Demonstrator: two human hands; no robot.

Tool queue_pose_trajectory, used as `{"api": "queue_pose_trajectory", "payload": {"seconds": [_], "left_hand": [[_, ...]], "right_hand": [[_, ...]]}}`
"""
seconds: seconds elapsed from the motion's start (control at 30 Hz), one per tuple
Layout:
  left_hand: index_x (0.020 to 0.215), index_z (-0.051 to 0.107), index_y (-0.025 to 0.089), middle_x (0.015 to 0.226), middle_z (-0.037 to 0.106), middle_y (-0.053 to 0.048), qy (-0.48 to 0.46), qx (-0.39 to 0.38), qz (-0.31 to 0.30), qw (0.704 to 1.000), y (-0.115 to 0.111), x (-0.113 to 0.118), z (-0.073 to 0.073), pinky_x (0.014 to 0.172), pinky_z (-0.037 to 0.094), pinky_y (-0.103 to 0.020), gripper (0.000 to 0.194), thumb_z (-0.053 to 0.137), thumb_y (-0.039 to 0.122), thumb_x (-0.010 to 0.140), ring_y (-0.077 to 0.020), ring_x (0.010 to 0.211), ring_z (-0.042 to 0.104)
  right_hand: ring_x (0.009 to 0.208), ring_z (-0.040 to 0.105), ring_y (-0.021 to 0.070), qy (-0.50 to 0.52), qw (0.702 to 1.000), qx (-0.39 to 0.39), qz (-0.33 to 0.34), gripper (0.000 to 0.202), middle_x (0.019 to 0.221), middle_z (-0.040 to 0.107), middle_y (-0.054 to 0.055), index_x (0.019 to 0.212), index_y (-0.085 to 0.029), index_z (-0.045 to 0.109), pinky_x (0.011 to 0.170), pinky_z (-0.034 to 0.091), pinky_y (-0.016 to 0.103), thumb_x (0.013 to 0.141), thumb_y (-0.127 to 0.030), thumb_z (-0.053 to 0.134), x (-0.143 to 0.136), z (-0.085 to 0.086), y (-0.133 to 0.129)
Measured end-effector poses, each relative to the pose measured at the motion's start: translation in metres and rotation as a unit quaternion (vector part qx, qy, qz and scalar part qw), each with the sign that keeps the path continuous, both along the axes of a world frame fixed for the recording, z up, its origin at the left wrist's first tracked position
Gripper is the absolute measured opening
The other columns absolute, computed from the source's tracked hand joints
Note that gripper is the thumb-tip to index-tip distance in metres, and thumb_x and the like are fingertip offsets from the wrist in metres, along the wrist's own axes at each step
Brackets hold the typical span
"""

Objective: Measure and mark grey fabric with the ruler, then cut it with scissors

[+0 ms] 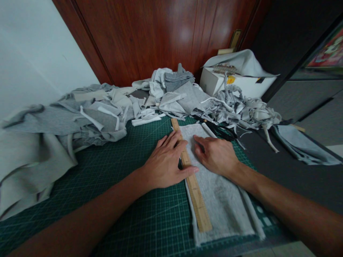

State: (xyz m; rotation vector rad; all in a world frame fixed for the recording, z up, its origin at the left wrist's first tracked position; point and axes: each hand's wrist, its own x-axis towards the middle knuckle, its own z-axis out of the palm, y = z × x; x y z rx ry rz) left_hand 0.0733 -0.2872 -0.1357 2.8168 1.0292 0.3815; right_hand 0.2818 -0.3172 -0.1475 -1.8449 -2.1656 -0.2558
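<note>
On a green cutting mat (150,217), grey cloth (227,207) is lying, wooden ruler (197,203) resting along its left side, left hand (166,160) spreading across ruler, right hand (218,155) curling on cloth, grip unclear, fabric scraps (193,97) heaping beyond.

Toward five o'clock, a mottled pale-grey cloth (222,203) and a tan ruler (197,205) with dark markings; beneath, a green mat (150,217) with a fine pale grid; at twelve o'clock, a reddish-brown grained door (150,35).

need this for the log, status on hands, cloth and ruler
Left hand on ruler. Right hand on cloth; ruler along its left edge. Scissors just beyond right hand.
</note>
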Motion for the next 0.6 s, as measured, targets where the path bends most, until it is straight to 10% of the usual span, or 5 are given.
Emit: {"api": "queue_pose_trajectory", "payload": {"seconds": [0.6], "left_hand": [[0.135, 0.055, 0.015, 0.164, 0.038, -0.023, -0.006, 0.005, -0.018, 1.0, -0.0012, -0.003, -0.0001, 0.127, 0.026, -0.058, 0.071, 0.069, 0.066, 0.087, -0.0367, 0.158, 0.028]], "right_hand": [[0.059, 0.067, 0.0225, -0.009, 1.0, 0.013, -0.014, 0.038, 0.084, 0.08, 0.011, 0.12, -0.02, 0.075, 0.05, 0.024, 0.033, 0.101, -0.039, 0.047, 0.0034, -0.002, -0.0027]]}}
